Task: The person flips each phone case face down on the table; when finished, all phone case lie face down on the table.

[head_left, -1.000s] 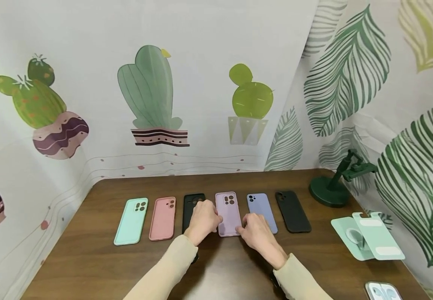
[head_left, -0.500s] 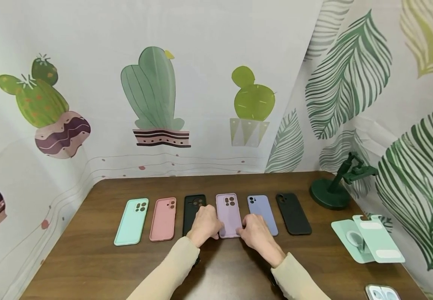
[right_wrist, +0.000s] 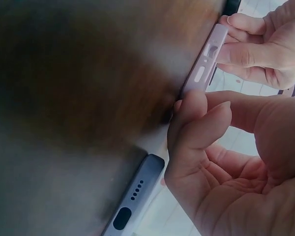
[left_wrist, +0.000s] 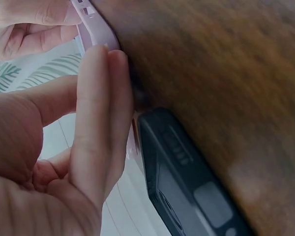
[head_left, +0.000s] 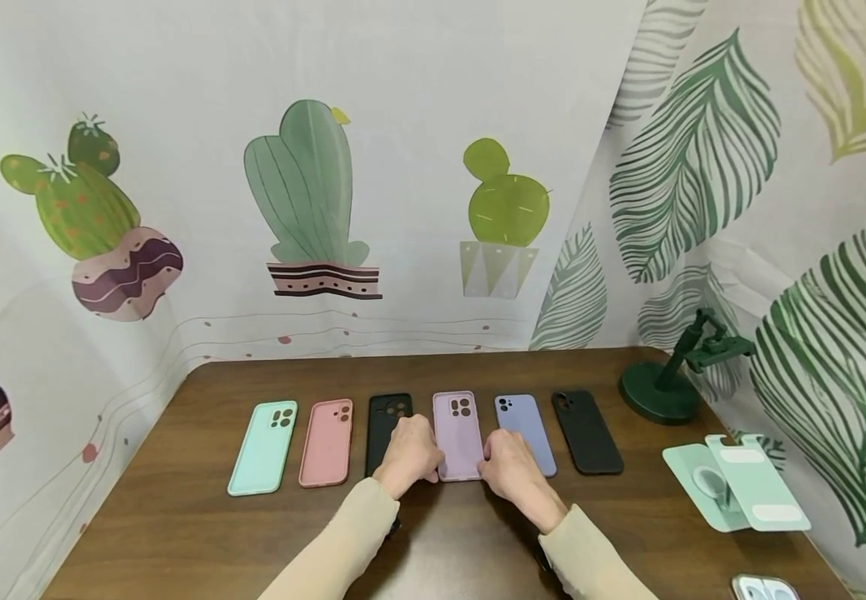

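Observation:
A lilac phone case lies in the middle of a row of phone cases, its camera cutouts at the far end. My left hand pinches its near left side, overlapping the black case in the head view. On the opposite side, my right hand pinches the near right edge, beside the blue case. In the left wrist view, two extended fingers meet the lilac rim. The right wrist view has curled fingers at the end of that case.
Mint and pink cases lie to the left; another black case lies to the right. A dark green stand, a mint folding stand and an earphone box line the right side of the wooden table.
Both hands stay at the lilac phone case, with the right fingers shifting slightly along its edge. Everything sits a little lower in the head view as the camera tilts.

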`<state>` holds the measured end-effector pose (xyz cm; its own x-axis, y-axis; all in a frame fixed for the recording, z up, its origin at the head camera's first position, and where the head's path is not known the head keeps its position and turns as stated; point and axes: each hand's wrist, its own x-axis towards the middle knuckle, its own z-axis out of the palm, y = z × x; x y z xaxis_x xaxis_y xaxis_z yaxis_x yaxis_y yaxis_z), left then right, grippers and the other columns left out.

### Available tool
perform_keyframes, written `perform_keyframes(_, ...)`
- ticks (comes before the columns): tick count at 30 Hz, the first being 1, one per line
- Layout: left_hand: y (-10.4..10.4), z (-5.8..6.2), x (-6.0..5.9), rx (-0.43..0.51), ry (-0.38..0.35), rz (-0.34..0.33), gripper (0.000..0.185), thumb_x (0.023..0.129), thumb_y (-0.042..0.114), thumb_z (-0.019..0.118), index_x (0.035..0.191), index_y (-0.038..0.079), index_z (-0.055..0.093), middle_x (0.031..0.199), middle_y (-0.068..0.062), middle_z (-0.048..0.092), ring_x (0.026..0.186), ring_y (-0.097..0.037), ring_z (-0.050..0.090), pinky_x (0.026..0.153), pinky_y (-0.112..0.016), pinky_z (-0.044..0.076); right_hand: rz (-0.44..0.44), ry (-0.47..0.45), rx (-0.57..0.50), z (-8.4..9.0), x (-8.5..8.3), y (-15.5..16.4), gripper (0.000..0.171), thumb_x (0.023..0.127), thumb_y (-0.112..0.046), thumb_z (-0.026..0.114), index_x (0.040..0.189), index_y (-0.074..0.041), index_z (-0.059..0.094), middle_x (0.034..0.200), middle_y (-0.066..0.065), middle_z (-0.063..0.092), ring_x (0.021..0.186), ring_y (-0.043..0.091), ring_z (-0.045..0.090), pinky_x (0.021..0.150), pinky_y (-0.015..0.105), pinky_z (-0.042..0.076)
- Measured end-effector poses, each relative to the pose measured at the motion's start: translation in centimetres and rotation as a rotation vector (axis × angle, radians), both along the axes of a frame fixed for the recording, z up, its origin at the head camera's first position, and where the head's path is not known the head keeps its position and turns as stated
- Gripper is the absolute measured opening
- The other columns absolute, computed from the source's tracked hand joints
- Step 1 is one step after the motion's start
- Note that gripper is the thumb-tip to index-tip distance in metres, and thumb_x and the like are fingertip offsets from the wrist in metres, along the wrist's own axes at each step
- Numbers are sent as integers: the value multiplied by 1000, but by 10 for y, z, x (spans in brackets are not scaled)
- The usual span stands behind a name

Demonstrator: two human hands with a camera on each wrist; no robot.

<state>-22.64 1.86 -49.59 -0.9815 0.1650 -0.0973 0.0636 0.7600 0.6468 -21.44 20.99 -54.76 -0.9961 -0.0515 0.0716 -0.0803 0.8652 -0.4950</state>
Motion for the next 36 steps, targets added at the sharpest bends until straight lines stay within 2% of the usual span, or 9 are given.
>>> perform_keyframes(4, -4, -32, -17, 16, 6, -19, 27, 82, -5, 76, 61, 8, 67, 45, 1, 64, 37, -9, 65, 46, -26, 58, -6, 3, 8, 0, 0, -1, 28, 78, -8, 78, 59, -19, 61, 68, -3, 62, 66, 17, 57, 60, 32, 49)
perform_keyframes(6, -6, -42, -23, 2, -1, -19, 27, 83, -3, 76, 61, 10, 67, 45, 3, 64, 37, -7, 65, 47, -24, 58, -13, -2, 10, -1, 0, -1, 28, 78, -8, 78, 59, -19, 61, 68, -3, 62, 67, 16, 57, 60, 31, 48)
perform_keyframes(12, -7, -37, -23, 53, -78, 19, 20, 79, -3, 79, 66, 9, 71, 48, 0, 67, 40, -10, 68, 48, -23, 59, -44, -2, -14, -7, -1, -1, 21, 77, -11, 80, 68, -17, 61, 71, -4, 62, 70, 16, 58, 60, 31, 48)
perform_keyframes(15, -9, -40, -25, 74, -105, 32, 17, 78, -1, 82, 69, 9, 71, 50, 0, 68, 42, -11, 70, 50, -23, 60, -66, 25, -25, -8, -1, -1, 17, 76, -13, 82, 73, -16, 65, 75, -3, 65, 73, 17, 61, 64, 34, 52)
perform_keyframes(22, -12, -50, -27, 129, -68, 17, 18, 76, 2, 82, 69, 11, 70, 47, 3, 67, 41, -10, 69, 56, -25, 62, -101, 66, -30, -11, -3, 2, 13, 75, -19, 84, 79, -17, 72, 78, -4, 70, 76, 17, 66, 69, 37, 59)
perform_keyframes(25, -10, -35, -17, 166, -65, 13, 14, 80, 5, 79, 68, 10, 74, 50, 0, 70, 43, -11, 71, 57, -27, 63, -109, 59, -46, -13, -4, 5, 12, 76, -21, 85, 80, -17, 74, 76, -7, 70, 74, 15, 65, 69, 35, 58)
perform_keyframes(30, -4, 5, 8, 240, -97, 33, 17, 87, 11, 79, 71, 4, 79, 56, -5, 73, 46, -12, 73, 57, -28, 64, -116, 42, -81, -15, -6, 10, 15, 77, -25, 86, 85, -18, 76, 74, -12, 69, 75, 11, 65, 69, 32, 58)
perform_keyframes(33, -1, 11, 13, 250, -119, 45, 22, 88, 18, 83, 72, 4, 79, 58, -6, 74, 47, -12, 73, 58, -26, 64, -115, 37, -110, -10, -4, 11, 16, 78, -25, 85, 89, -16, 77, 72, -12, 68, 72, 10, 63, 66, 31, 55)
perform_keyframes(36, 1, 11, 13, 276, -138, 51, 33, 89, 30, 86, 73, 2, 78, 59, -5, 73, 48, -13, 74, 58, -27, 65, -100, 52, -161, 12, 8, 7, 18, 80, -22, 82, 93, -10, 78, 69, -8, 68, 70, 12, 61, 62, 31, 52)
